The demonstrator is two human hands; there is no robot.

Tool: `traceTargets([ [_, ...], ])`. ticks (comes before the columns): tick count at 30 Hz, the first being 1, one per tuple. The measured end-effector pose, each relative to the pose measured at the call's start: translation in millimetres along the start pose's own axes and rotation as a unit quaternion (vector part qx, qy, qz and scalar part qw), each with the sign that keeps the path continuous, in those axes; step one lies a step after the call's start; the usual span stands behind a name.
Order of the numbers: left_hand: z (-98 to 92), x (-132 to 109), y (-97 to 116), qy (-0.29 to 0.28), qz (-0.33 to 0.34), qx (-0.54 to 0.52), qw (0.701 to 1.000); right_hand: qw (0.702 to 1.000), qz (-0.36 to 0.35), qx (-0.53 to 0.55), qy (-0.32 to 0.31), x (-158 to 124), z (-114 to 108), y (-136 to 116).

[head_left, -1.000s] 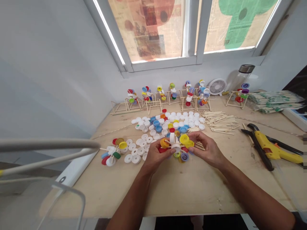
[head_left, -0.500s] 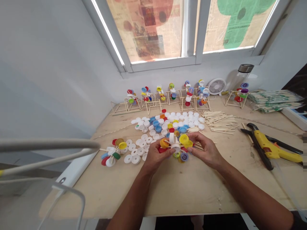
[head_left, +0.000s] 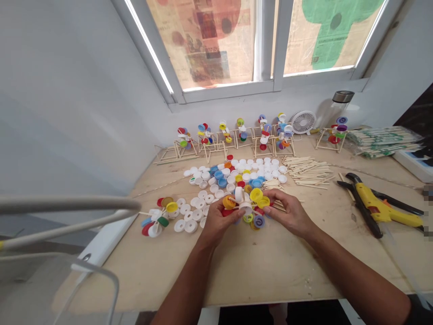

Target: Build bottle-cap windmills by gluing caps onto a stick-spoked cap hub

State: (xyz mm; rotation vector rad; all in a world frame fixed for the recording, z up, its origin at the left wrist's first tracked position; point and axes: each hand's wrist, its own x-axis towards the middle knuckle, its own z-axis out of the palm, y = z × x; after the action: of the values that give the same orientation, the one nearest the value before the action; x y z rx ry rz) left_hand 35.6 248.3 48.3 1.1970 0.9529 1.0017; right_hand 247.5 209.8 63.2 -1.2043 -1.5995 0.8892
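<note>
- Multicoloured wheel of plastic bottle caps on thin wooden sticks [head_left: 248, 208] is held between both hands, just above the pale plywood tabletop [head_left: 270, 266] and just in front of the loose pile of white and blue caps [head_left: 237, 174].
- Left hand [head_left: 216, 222]: forearm in from bottom centre, fingers curled, thumb and fingertips pinching the wheel's left side by the white hub.
- Right hand [head_left: 293, 216]: forearm in from lower right, palm turned inward, fingers partly closed, gripping the wheel's right side by the yellow caps.
- Yellow glue gun [head_left: 380, 208] lies well apart, to the right.
</note>
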Motion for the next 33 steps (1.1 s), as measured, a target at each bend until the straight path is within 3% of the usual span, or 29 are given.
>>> traceTargets([
  [11, 2.3, -0.7, 2.4, -0.018, 0.017, -0.002, 1.000, 0.999, 0.005, -0.014, 0.047, -0.3, 3.5, 0.1],
  [33, 2.9, -0.4, 1.7, -0.019, 0.048, 0.010, 0.999, 0.997, 0.045, 0.053, 0.040, 0.0, 9.4, 5.6],
])
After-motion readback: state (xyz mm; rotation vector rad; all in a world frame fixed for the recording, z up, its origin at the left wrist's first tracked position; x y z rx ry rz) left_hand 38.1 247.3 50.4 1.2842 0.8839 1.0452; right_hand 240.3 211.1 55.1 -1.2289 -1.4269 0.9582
